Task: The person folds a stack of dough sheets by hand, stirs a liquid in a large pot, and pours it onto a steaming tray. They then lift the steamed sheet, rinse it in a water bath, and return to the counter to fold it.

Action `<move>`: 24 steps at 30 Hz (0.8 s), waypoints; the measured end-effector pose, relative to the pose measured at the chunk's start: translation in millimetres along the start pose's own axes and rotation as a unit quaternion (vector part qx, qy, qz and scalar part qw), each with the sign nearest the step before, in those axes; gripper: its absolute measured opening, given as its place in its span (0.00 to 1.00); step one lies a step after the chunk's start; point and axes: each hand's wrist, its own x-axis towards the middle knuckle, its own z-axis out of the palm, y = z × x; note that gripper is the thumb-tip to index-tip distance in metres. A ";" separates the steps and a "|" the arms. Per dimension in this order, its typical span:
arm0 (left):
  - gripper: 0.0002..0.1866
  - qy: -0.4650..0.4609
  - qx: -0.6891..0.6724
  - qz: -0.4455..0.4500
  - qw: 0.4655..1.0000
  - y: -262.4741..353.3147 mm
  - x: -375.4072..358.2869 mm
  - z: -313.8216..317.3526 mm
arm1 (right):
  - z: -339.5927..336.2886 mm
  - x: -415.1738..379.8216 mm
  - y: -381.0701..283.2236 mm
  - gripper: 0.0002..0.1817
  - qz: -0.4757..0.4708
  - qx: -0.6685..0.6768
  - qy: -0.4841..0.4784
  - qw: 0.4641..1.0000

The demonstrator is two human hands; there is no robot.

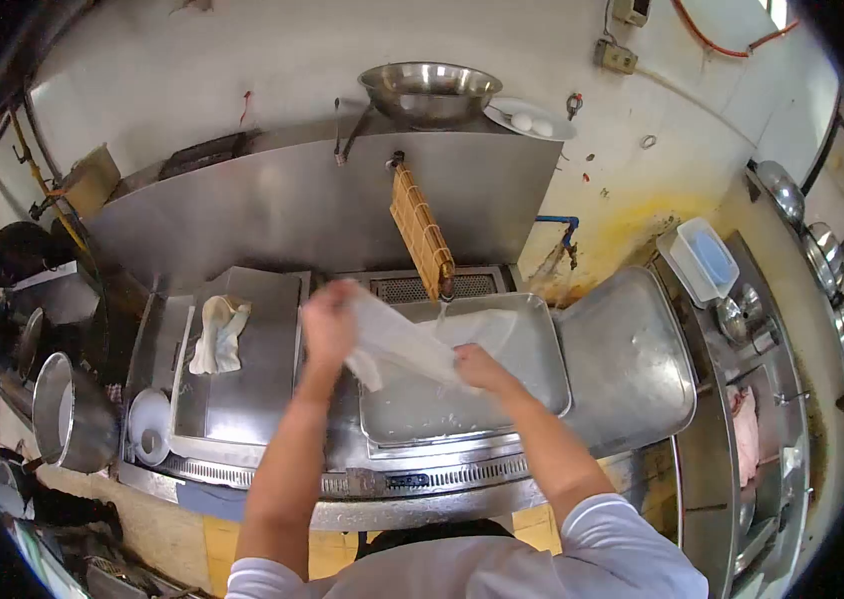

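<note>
Between my two hands a thin white cloth (397, 339) is stretched, partly smeared by motion. My left hand (330, 321), blurred, is closed on its upper left end. My right hand (482, 367) is closed on the lower right part. Below the cloth lies a wide shallow metal tray (532, 399), holding water and another pale, sheet-like piece (487, 327). Water runs into it from a tap (446, 290). A bamboo mat (420, 230) hangs over the tap's pipe, just beyond my hands.
Left on the steel counter lies a crumpled white cloth (219, 334), near a white plate (150, 424) and a metal pot (67, 414). A large metal tray (632, 349) leans at right, by a plastic container (704, 262). A steel bowl (430, 95) stands on the back ledge.
</note>
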 end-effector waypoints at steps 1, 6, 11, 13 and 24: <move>0.11 0.065 -0.018 -0.017 0.998 -1.4 5.8 -13.1 | -20.3 -15.4 14.3 0.15 0.046 -0.013 0.008 0.999; 0.12 -0.041 0.102 0.115 0.987 9.3 -46.0 17.3 | -61.6 -20.5 -24.3 0.14 0.033 -0.044 0.047 0.997; 0.17 -0.068 0.071 0.143 0.985 59.7 -45.2 46.9 | -8.3 11.6 -112.6 0.14 -0.014 0.175 0.046 0.983; 0.17 0.013 0.035 0.074 0.997 57.2 -13.9 3.7 | 1.2 13.3 -72.3 0.14 0.010 0.044 0.041 0.998; 0.16 -0.062 0.128 0.191 0.971 67.1 -49.9 45.0 | -20.6 -6.7 -155.5 0.15 -0.056 0.216 0.083 0.971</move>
